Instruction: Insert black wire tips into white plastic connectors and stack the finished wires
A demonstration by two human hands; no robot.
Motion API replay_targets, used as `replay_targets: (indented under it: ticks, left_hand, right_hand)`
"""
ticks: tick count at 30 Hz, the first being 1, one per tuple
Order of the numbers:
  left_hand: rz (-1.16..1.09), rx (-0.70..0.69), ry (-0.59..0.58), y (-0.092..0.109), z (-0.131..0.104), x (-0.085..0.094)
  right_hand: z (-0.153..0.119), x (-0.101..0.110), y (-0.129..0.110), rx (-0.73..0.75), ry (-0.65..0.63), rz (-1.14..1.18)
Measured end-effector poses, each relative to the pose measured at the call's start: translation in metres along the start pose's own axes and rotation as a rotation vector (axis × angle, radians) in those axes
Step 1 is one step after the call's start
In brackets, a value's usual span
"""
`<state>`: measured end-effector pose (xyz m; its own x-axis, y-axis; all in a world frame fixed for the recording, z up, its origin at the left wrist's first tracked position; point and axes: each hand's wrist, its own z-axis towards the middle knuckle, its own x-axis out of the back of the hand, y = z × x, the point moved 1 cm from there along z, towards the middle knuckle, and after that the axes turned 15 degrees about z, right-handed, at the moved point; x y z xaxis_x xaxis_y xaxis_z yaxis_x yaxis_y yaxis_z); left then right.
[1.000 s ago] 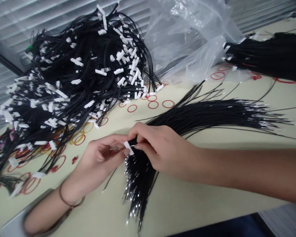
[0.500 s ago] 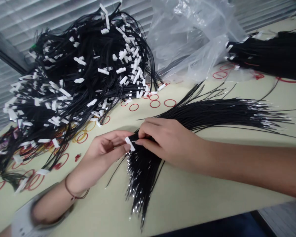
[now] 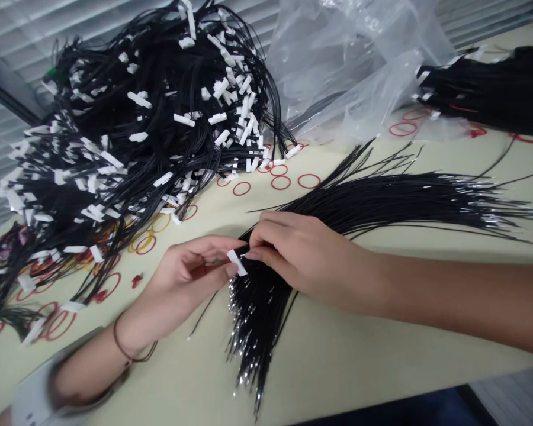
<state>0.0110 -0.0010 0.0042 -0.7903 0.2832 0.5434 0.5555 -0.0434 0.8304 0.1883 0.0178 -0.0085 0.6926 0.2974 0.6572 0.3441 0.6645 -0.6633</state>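
Head view: over the last second little has changed. The left hand (image 3: 190,272) keeps thumb and index finger clamped on a white connector (image 3: 237,262), while the right index finger, which reached over close behind that connector a second ago, now sits curled just to the right of it. The right hand (image 3: 306,254) has its thumb and index finger pinched together on a black wire, most of it hidden by the fingers; its silver tip (image 3: 243,255) shows beside the connector, though whether it touches or enters the housing I cannot tell. With both grips kept, this looks like the same close work on one wire and one connector.

Connector and wire are above a fan of loose black wires (image 3: 264,313), whose metal ends point down across the pale table (image 3: 359,361). Behind the right hand, a thick wire bundle (image 3: 373,201) stretches rightward. A large pile of cables (image 3: 160,77) with white connectors lies beyond the left hand, and a clear plastic bag (image 3: 333,71) stands near it.
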Motion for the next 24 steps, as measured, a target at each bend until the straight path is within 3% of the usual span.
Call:
replay_targets:
  ticks: [6, 11, 24]
  left_hand:
    - [0.003, -0.007, 0.002, 0.003, 0.002, 0.000]
    - [0.064, -0.039, 0.017, 0.004, 0.001, 0.000]
    - [0.005, -0.087, -0.007, -0.007, 0.000, 0.001]
  right_hand:
    - [0.002, 0.007, 0.000, 0.016, -0.059, -0.014]
    - [0.002, 0.004, 0.002, -0.003, -0.012, 0.024]
    - [0.000, -0.003, 0.004, 0.142, 0.030, -0.024]
